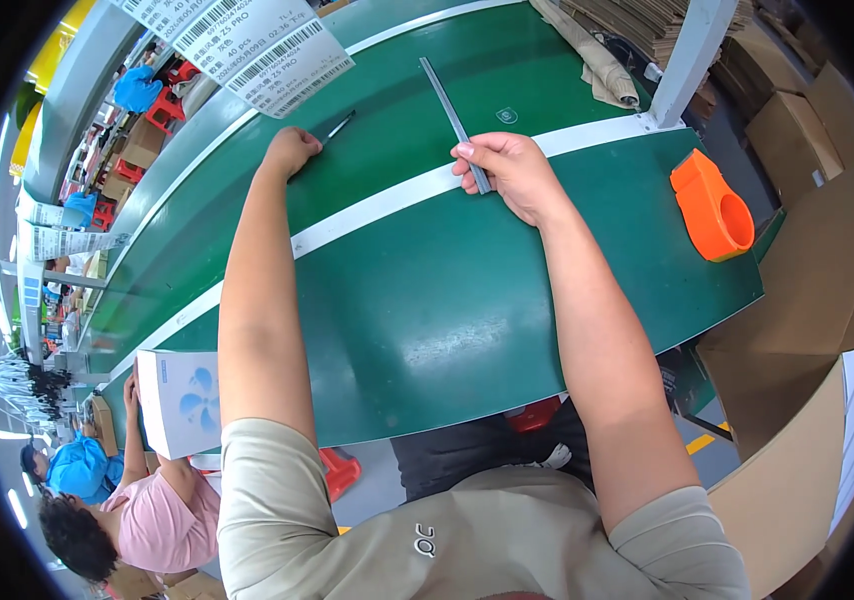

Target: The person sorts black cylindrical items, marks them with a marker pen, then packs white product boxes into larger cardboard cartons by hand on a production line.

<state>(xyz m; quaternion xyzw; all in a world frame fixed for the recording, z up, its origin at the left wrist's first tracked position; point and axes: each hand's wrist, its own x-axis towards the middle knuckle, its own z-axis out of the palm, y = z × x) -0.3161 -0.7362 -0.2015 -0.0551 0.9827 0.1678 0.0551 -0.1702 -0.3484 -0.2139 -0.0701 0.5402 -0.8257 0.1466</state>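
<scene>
My left hand [292, 152] is closed over the green belt, its fingertips at one end of a slim dark and silver tool [340, 126]. The tool resembles a pen or a craft knife; its exact kind is too small to tell. Farther right, my right hand [512, 172] grips the lower end of a long, narrow grey strip [442, 98] that looks like a steel ruler. Thumb and fingers close around it, and its far end points away over the belt. Both forearms reach across the green worktop [417, 290].
An orange tape dispenser [695, 190] stands at the worktop's right end. White printed labels [282, 65] hang at upper left. To the left, a person in pink [169, 520] holds a white box [175, 400]. A metal post [689, 65] and cardboard boxes [792, 140] are at right.
</scene>
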